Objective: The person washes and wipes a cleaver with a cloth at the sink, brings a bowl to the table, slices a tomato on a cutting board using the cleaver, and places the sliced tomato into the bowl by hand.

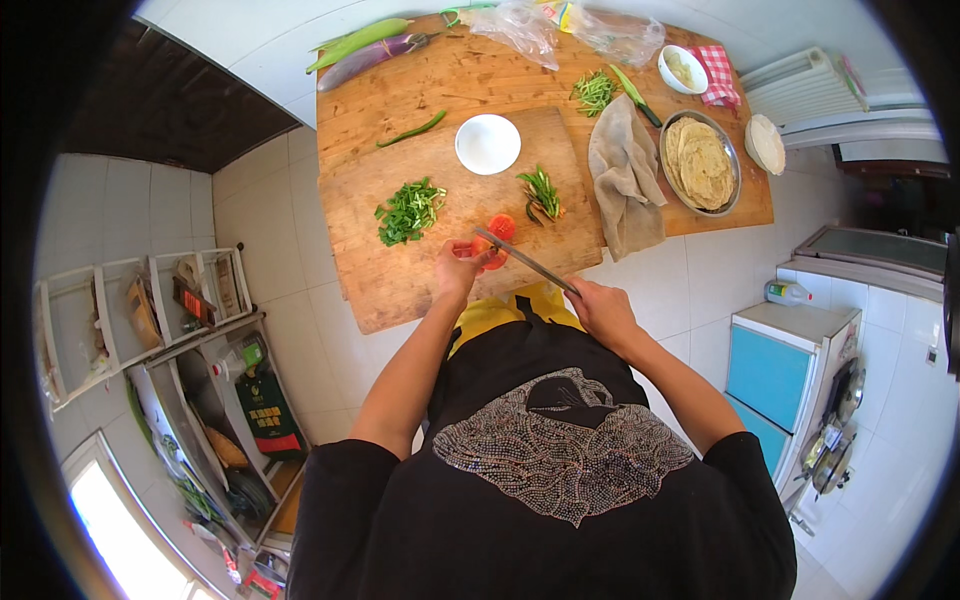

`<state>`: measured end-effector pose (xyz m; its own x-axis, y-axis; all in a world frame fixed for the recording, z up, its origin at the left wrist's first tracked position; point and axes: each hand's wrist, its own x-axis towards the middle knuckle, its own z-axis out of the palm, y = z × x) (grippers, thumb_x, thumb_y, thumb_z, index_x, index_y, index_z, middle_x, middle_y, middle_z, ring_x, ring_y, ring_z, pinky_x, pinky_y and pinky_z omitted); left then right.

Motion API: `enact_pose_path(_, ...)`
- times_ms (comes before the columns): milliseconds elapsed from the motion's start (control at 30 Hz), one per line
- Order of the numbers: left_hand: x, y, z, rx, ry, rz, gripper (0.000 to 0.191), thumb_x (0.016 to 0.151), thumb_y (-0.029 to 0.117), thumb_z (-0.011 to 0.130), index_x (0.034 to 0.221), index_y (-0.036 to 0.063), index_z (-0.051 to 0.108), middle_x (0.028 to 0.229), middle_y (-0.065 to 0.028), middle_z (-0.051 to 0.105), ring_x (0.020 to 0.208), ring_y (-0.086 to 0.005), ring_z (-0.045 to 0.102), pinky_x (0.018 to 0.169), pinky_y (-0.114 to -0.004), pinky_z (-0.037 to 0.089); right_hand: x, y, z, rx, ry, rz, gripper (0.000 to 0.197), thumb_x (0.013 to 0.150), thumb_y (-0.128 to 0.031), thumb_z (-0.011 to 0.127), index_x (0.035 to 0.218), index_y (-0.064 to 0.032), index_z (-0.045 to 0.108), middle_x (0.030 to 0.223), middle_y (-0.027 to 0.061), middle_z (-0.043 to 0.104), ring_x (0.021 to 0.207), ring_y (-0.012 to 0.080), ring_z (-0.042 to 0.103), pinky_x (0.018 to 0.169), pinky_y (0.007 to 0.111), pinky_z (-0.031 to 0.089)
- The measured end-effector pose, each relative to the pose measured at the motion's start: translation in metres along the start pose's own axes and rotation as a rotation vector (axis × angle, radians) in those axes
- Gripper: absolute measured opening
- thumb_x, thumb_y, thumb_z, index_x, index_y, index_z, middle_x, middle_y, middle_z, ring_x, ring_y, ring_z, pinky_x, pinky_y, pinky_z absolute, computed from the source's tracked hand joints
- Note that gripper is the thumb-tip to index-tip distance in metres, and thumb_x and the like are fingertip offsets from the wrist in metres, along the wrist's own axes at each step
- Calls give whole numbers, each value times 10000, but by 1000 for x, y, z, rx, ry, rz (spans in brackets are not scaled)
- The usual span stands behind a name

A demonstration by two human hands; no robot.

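Near the front of a wooden cutting board [442,285], my left hand [459,270] holds a piece of tomato [491,259] with its fingertips. My right hand [606,309] grips the handle of a knife [529,262], whose blade lies over that tomato. Another tomato piece [502,226], cut face up, rests just beyond the blade. Chopped greens [410,212] are heaped to the left on the board, and a small bunch of cut green peppers or stems [541,193] lies to the right. A white bowl [487,144] stands behind them.
A green chili [412,129] lies behind the board. An eggplant [371,61], a corn cob in husk [364,43] and plastic bags [517,34] are at the back. On the right are a cloth [626,176], a plate of flatbreads [700,163], bowls [682,70] and a green-handled knife [637,96].
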<state>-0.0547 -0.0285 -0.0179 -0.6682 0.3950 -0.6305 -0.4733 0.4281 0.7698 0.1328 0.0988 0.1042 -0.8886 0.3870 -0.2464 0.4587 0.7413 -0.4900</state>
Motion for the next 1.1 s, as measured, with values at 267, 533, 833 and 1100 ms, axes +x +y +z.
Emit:
enact_pose_path(267,-4,4,1,32,19,38,363,626,106,782,876,4,538,764,-59,578,610,-124,565,519,-246,490,4,1,-3,-45,-46,15,187,848,-211,477,947,-60,528,728,159,597,653,341,575,575,440,443)
enact_pose_path(533,-5,1,1,71,51,64,341,628,74,769,877,0,550,801,-77,577,614,-128,566,500,-258,479,38,-7,22,-74,-104,73,196,851,-229,455,859,-45,521,644,192,571,632,372,566,576,472,434)
enact_pose_path(833,-5,-8,-3,75,43,56,398,605,111,776,927,3,568,847,-85,584,695,-133,566,562,-254,466,43,14,63,31,5,7,211,839,-253,483,863,-49,526,643,212,566,627,400,554,570,483,431)
enact_pose_path(1100,-16,-8,-31,-108,-82,-48,419,694,104,710,1066,53,524,931,-42,581,799,-134,567,610,-253,474,45,8,44,119,5,83,221,836,-275,493,858,-63,552,638,187,561,607,375,547,550,470,415)
